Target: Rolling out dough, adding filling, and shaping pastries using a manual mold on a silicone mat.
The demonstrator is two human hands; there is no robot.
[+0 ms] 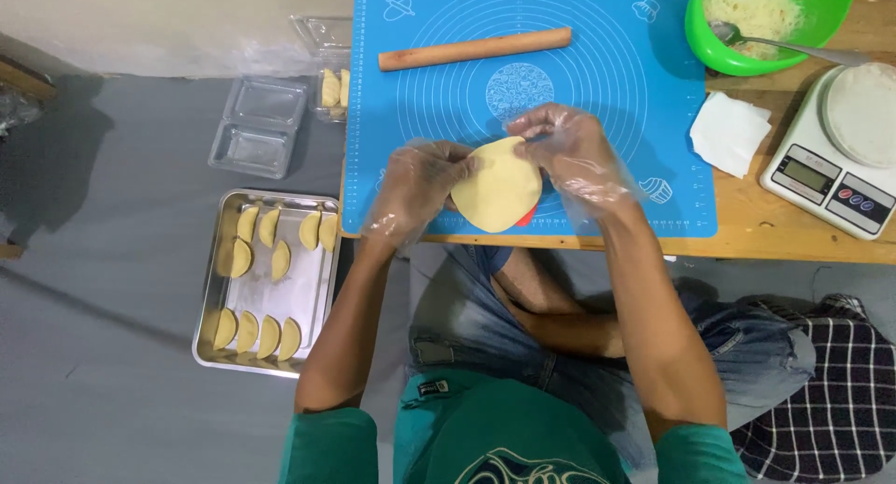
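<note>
Dough disc point(501, 187) held over mat point(616, 167) edge at 6 o'clock. Left hand point(417, 183) and right hand point(571, 154) fingers pinch its rim, closed. Risk: thin dough tearing or slipping from gloves.

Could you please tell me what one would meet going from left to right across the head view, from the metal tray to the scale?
Metal tray of folded pastries → left hand → dough round → right hand → white napkin → kitchen scale.
</note>
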